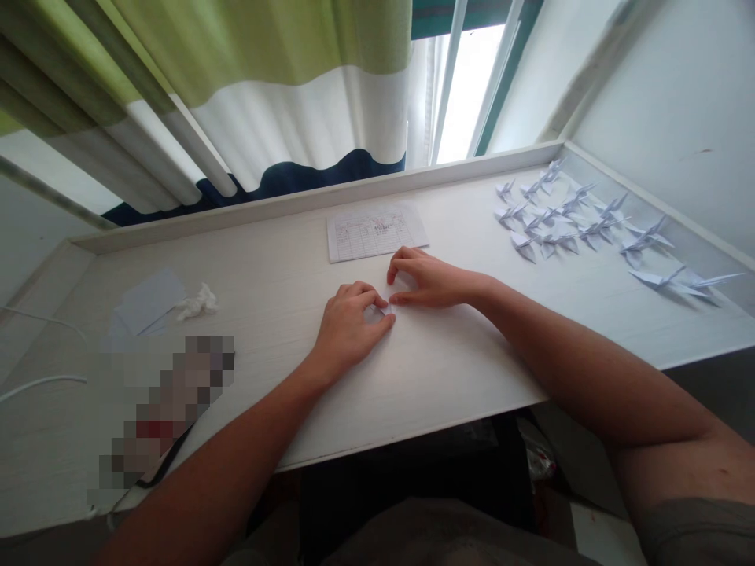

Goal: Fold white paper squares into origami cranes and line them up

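Both my hands rest on the white desk (448, 369) near its middle. My left hand (349, 326) has its fingers curled, with the fingertips pressing a small white piece of paper (384, 303) flat on the desk. My right hand (430, 281) pinches the same paper from the far side, thumb and forefinger closed on it. The paper is almost the colour of the desk and mostly hidden under my fingers.
Several folded white paper cranes (566, 220) stand at the desk's far right. A printed sheet (374, 230) lies beyond my hands. Pale paper sheets (147, 303) and a crumpled tissue (197, 301) lie at the left, near a white cable (35, 385). Curtains (248, 94) hang behind.
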`<action>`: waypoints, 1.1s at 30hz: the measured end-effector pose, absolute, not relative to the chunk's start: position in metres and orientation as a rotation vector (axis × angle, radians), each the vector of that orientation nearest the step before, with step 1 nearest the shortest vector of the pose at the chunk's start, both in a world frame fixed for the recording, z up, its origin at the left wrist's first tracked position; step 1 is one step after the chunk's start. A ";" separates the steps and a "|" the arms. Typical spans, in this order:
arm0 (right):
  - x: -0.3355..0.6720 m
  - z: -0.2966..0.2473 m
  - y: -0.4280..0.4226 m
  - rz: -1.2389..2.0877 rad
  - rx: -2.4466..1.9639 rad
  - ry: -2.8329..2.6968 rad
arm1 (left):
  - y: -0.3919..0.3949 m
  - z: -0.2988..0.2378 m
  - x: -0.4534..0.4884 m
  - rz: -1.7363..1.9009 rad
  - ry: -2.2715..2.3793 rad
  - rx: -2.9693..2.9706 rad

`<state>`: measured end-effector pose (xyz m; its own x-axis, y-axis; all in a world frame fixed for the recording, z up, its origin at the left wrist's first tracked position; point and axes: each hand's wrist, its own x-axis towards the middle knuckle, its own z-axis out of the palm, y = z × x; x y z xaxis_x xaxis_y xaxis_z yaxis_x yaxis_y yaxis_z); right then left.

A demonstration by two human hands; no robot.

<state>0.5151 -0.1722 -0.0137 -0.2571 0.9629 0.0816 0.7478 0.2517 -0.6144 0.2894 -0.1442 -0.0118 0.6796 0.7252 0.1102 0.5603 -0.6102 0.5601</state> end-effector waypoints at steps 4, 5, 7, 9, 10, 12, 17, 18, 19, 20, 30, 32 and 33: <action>0.513 -0.013 -0.174 0.638 -1.580 -2.090 | -0.145 -0.013 0.290 0.472 0.995 2.410; 0.513 -0.013 -0.173 0.621 -1.585 -2.096 | -0.144 -0.014 0.290 0.483 0.996 2.411; 0.512 -0.014 -0.173 0.585 -1.601 -2.110 | -0.144 -0.015 0.291 0.503 1.000 2.408; 0.511 -0.014 -0.173 0.571 -1.623 -2.117 | -0.143 -0.017 0.291 0.515 0.999 2.409; 0.511 -0.013 -0.173 0.575 -1.631 -2.116 | -0.143 -0.017 0.291 0.517 0.998 2.413; 0.510 -0.013 -0.172 0.591 -1.641 -2.108 | -0.143 -0.018 0.292 0.517 0.994 2.428; 0.511 -0.014 -0.171 0.575 -1.639 -2.106 | -0.142 -0.019 0.291 0.564 0.983 2.419; 0.511 -0.014 -0.171 0.573 -1.636 -2.105 | -0.141 -0.019 0.289 0.588 0.973 2.393; 0.512 -0.014 -0.171 0.574 -1.633 -2.103 | -0.139 -0.019 0.287 0.620 0.963 2.359; 0.512 -0.014 -0.171 0.580 -1.627 -2.101 | -0.136 -0.019 0.285 0.638 0.943 2.318; 0.516 -0.018 -0.169 0.593 -1.544 -2.111 | -0.124 -0.021 0.280 0.570 0.779 2.403; 0.516 -0.018 -0.169 0.592 -1.538 -2.115 | -0.124 -0.024 0.280 0.584 0.755 2.416; 0.516 -0.019 -0.169 0.590 -1.541 -2.114 | -0.123 -0.025 0.281 0.589 0.745 2.422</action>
